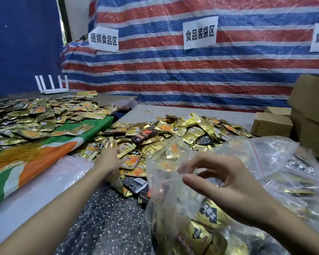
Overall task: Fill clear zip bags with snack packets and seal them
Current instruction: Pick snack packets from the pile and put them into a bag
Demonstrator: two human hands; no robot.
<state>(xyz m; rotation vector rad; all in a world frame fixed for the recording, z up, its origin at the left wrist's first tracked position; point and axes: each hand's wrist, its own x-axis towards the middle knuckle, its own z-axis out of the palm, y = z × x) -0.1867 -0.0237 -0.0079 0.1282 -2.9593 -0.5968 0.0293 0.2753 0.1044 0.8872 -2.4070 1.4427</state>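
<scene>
A big heap of gold and black snack packets (173,131) lies on the speckled table. My left hand (109,159) reaches into the near side of the heap, its fingers down among the packets; whether it grips one I cannot tell. A clear zip bag (166,190) stands open in front of me, partly filled with gold packets. My right hand (223,177) is at the bag's mouth, thumb and curled fingers pinching the upper rim.
More filled clear bags (287,168) lie at the right. A second spread of packets (35,116) covers a green, orange and white cloth (44,155) on the left. Cardboard boxes (309,116) stack at the right. A white router (52,87) stands at the back left.
</scene>
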